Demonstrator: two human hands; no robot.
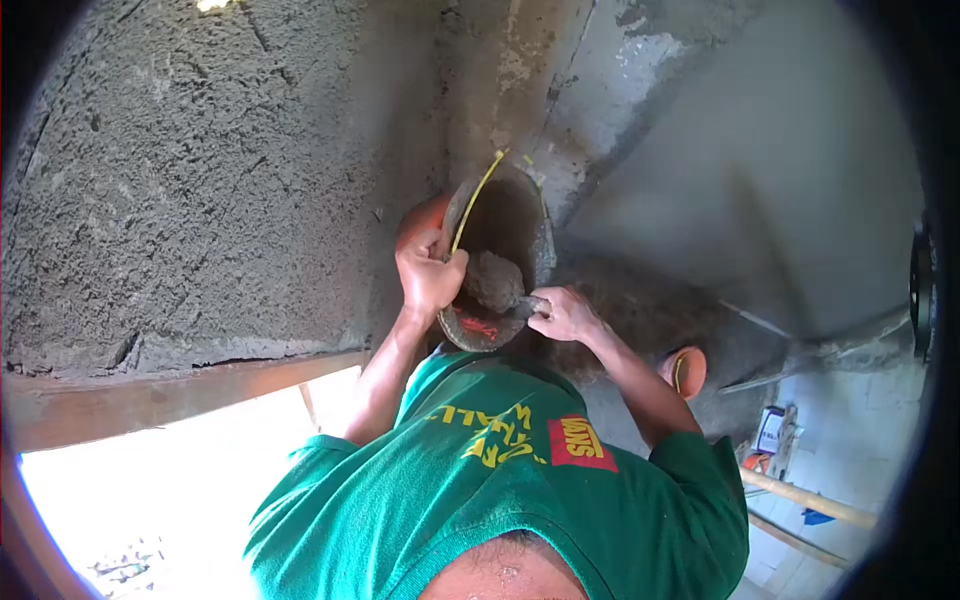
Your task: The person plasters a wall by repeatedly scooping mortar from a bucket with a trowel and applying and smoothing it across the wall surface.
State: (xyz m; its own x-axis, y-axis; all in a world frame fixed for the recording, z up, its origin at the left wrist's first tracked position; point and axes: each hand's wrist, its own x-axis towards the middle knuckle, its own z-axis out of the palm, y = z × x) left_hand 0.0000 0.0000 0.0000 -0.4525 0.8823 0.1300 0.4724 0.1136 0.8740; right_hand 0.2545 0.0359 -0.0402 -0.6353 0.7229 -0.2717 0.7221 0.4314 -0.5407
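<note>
Wall (pixel 200 180) of rough grey plaster fills the side from nine to eleven o'clock. Next in size, the orange bucket (pixel 422 218) is near the middle, toward twelve o'clock, its mouth facing the camera. The left hand (pixel 430 274), at about eight o'clock of this mouth, is closed on the rim; this grip should be firm, so the bucket does not turn. The right hand (pixel 566 314), at four o'clock, has its fingers wrapped around a short tool handle (pixel 531 304), probably a trowel's. Inside the mouth, the smaller mortar lump (pixel 492 282) hides any blade. To scoop well, I would hold it level, lift slowly, and let loose pieces fall inside.
</note>
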